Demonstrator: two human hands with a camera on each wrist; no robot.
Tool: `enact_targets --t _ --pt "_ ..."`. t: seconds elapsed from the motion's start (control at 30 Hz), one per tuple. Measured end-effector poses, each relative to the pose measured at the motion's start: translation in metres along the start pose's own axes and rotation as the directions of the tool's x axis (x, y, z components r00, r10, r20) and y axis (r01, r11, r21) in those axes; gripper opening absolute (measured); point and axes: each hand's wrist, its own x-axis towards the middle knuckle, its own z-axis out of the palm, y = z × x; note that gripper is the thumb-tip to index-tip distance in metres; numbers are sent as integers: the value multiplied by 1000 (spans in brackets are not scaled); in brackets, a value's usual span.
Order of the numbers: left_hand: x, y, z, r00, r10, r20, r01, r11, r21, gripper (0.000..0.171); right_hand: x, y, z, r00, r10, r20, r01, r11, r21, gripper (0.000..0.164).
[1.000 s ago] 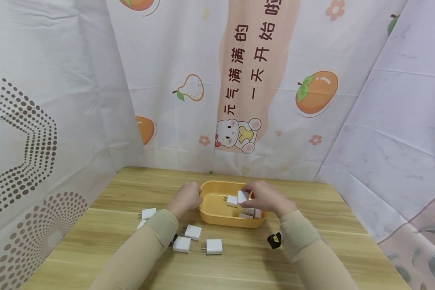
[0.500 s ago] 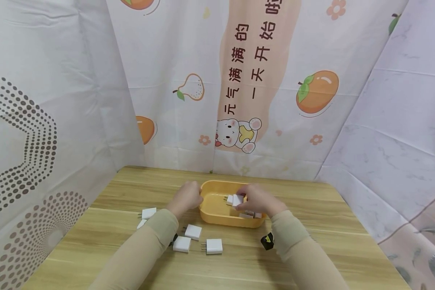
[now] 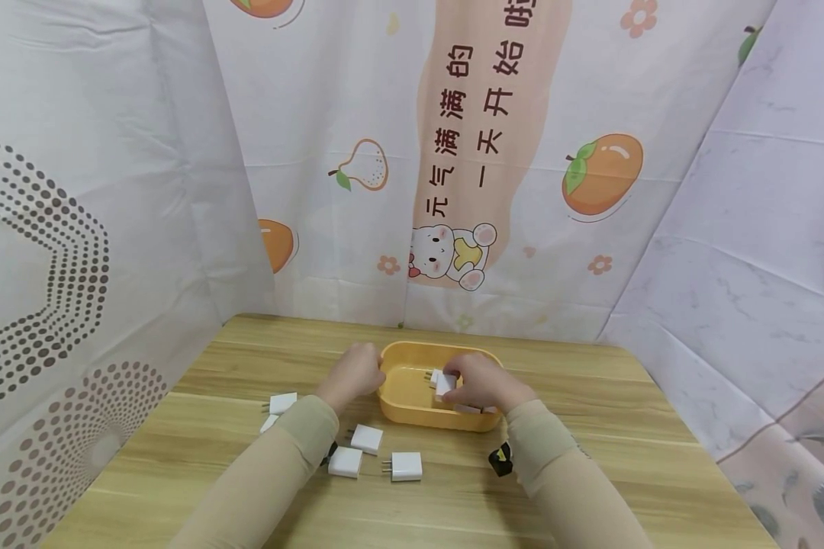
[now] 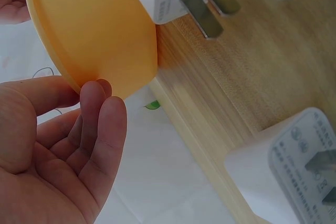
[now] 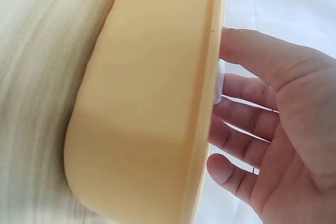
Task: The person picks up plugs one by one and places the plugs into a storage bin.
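Note:
My left hand grips the left rim of a yellow plastic basket; in the left wrist view its thumb and fingertips meet at the basket's edge. Over the basket, my right hand pinches a white charger plug between thumb and fingers. Beside that one, another white plug lies in the basket with its prongs pointing left. More pale plugs lie beneath my right hand, partly hidden. The right wrist view shows the basket's outer wall, which hides most of the held plug.
Several white plugs lie on the wooden table: one plug in front of the basket, two more close to my left wrist, and others further left by the sleeve. A printed curtain hangs behind the table.
My right hand has moved left and slightly down with the white plug, from the basket's right part towards its middle, beside the plug lying there. The left hand has stayed on the rim.

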Motion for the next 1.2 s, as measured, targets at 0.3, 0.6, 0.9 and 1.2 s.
enact_targets --t 0.3,0.6,0.9,1.2 --pt "-1 1 -1 1000 6 -3 -6 1000 -2 41 0 -1 3 999 35 26 -36 999 25 35" --pt "-1 0 -1 1000 10 -8 -10 1000 2 41 0 -4 7 996 88 30 -89 996 10 42" --pt "-1 0 0 1000 5 -7 -5 1000 -4 43 0 -4 8 997 64 36 -64 998 12 40" --pt "-1 -1 0 1000 4 7 -4 1000 -13 45 0 -3 8 998 54 39 -54 998 10 38"
